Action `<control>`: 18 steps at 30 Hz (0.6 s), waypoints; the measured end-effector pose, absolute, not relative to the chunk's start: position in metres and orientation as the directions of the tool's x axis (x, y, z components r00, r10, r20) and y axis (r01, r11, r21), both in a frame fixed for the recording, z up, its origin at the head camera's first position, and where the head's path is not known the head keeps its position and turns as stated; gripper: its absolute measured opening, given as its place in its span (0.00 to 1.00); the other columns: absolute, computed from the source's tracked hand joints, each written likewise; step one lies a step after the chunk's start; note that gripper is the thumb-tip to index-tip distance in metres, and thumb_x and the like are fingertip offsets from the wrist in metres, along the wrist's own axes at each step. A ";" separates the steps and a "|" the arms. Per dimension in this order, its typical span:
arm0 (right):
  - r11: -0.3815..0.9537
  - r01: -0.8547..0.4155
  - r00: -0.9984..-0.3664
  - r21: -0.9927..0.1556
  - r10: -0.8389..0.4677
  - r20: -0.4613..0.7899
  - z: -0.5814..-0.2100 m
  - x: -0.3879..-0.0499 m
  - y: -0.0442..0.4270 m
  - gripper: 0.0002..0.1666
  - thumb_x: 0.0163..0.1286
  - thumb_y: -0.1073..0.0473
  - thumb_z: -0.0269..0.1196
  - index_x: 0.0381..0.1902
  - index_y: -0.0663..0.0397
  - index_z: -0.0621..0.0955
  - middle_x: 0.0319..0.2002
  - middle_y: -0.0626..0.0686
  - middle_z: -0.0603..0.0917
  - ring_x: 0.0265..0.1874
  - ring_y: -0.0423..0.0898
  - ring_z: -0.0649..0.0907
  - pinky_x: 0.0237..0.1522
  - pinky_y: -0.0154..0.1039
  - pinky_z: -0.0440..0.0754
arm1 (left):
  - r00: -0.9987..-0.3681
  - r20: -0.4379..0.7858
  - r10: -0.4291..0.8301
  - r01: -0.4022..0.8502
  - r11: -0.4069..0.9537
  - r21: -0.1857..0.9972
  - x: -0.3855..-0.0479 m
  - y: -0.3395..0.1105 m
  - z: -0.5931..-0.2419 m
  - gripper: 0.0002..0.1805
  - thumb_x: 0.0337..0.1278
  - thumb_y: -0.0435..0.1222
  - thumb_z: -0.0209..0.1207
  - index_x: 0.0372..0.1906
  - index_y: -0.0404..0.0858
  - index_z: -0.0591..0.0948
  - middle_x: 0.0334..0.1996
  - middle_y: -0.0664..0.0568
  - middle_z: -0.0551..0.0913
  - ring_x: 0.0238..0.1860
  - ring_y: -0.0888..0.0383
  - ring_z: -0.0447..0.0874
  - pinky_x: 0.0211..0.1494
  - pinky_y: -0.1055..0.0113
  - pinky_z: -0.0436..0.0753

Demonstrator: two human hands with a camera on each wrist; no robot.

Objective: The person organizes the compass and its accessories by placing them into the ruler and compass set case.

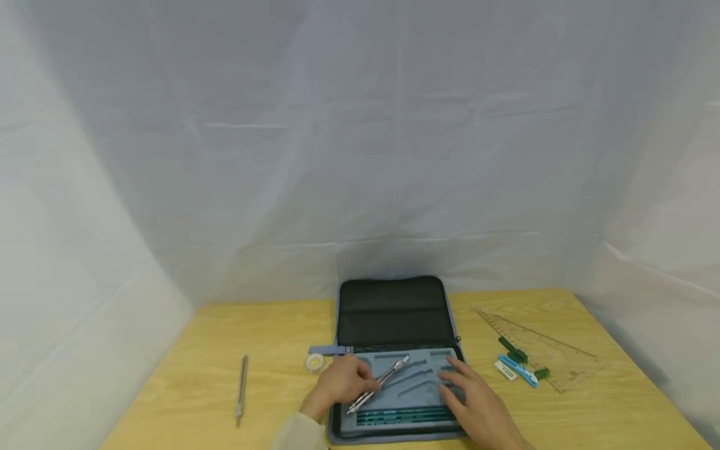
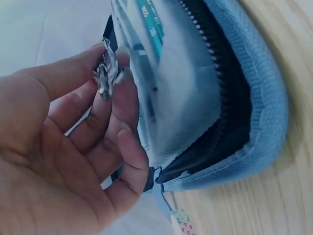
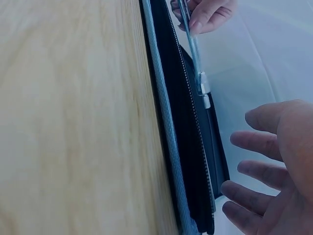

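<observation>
A silver metal compass (image 1: 388, 374) is pinched between the thumb and fingers of the left hand (image 1: 344, 381), tilted above the grey-blue moulded tray (image 1: 419, 397) of an unzipped case. Close up, the left wrist view shows the compass (image 2: 108, 71) at the fingertips of the left hand (image 2: 73, 127). Green pencils (image 1: 405, 415) lie in the tray's front slot. Over the tray's right side the right hand (image 1: 478, 403) has its fingers spread and holds nothing; the right wrist view shows the same hand (image 3: 274, 171) apart from the compass (image 3: 195, 54).
The case's black lid (image 1: 394, 312) stands raised behind. On the left lies a silver pen-like tool (image 1: 240, 390); a white tape roll (image 1: 315, 362) is beside the case. To the right are clear set squares (image 1: 568, 362), a blue-and-white item (image 1: 519, 370), an eraser (image 1: 505, 370) and green pieces (image 1: 514, 351).
</observation>
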State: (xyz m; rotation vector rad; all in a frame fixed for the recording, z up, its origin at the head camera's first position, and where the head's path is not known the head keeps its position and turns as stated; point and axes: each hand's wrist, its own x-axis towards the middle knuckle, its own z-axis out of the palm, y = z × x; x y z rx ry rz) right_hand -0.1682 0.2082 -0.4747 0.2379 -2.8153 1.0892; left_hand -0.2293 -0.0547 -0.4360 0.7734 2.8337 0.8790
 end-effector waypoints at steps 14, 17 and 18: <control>0.710 -0.140 -0.989 -0.690 -0.062 0.137 -0.477 -0.167 0.222 0.17 0.69 0.48 0.59 0.51 0.48 0.83 0.65 0.57 0.69 0.61 0.59 0.71 0.53 0.57 0.73 | -0.782 0.030 0.623 0.542 0.656 0.525 -0.242 -0.038 -0.432 0.08 0.52 0.41 0.67 0.21 0.47 0.87 0.15 0.67 0.77 0.18 0.68 0.68 0.23 0.70 0.70; 0.701 -0.145 -0.989 -0.698 -0.073 0.131 -0.477 -0.167 0.225 0.18 0.69 0.47 0.59 0.50 0.48 0.83 0.65 0.58 0.69 0.60 0.59 0.72 0.51 0.57 0.74 | -0.778 0.015 0.628 0.540 0.657 0.525 -0.244 -0.035 -0.434 0.07 0.52 0.41 0.66 0.23 0.46 0.87 0.16 0.66 0.78 0.18 0.67 0.68 0.23 0.70 0.70; 0.701 -0.145 -0.989 -0.698 -0.075 0.130 -0.478 -0.167 0.226 0.18 0.69 0.46 0.59 0.50 0.47 0.83 0.65 0.58 0.69 0.60 0.59 0.72 0.52 0.57 0.74 | -0.779 0.011 0.627 0.539 0.661 0.523 -0.244 -0.034 -0.435 0.07 0.52 0.41 0.66 0.23 0.46 0.87 0.16 0.66 0.78 0.18 0.67 0.68 0.23 0.70 0.70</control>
